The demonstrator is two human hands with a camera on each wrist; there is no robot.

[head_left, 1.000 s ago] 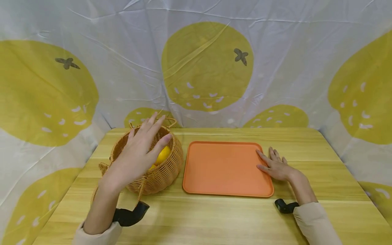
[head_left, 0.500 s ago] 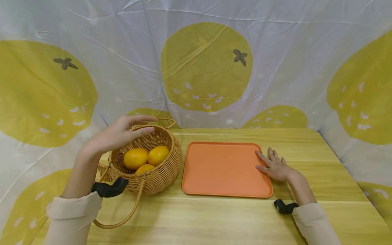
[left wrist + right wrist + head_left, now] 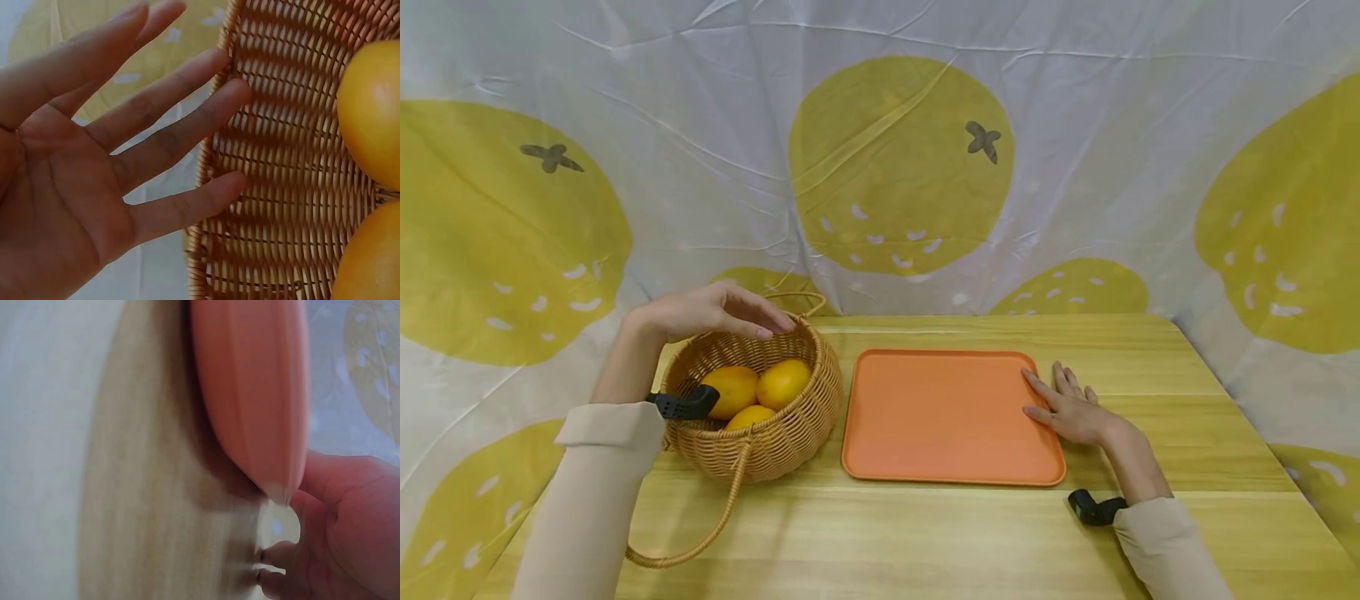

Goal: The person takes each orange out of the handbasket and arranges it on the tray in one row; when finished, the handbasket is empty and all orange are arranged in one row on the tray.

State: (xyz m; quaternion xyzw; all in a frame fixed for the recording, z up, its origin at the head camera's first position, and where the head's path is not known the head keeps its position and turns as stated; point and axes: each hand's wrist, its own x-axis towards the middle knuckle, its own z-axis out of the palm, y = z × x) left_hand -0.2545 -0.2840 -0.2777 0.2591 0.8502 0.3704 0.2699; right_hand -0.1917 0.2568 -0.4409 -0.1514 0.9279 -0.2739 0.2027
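Note:
A round wicker basket point(image 3: 790, 429) stands at the table's left and holds three yellow-orange fruits point(image 3: 782, 382). My left hand point(image 3: 715, 310) hovers palm down over the basket's far rim, fingers spread and holding nothing. In the left wrist view its fingers point(image 3: 181, 134) reach the woven rim point(image 3: 215, 150), with two fruits point(image 3: 372, 119) inside. An empty orange tray point(image 3: 951, 412) lies at the centre. My right hand point(image 3: 1067, 407) lies flat at the tray's right edge, fingertips on the rim; the right wrist view shows the tray's edge point(image 3: 256, 406) against that hand point(image 3: 340, 531).
The basket's loop handle point(image 3: 696, 533) hangs down onto the wooden table point(image 3: 925, 533) toward the front edge. A white curtain with large yellow fruit prints point(image 3: 898, 167) closes off the back and both sides.
My left hand has swung from over the basket's front to its far left rim, uncovering the fruits. The right hand has stayed put at the tray.

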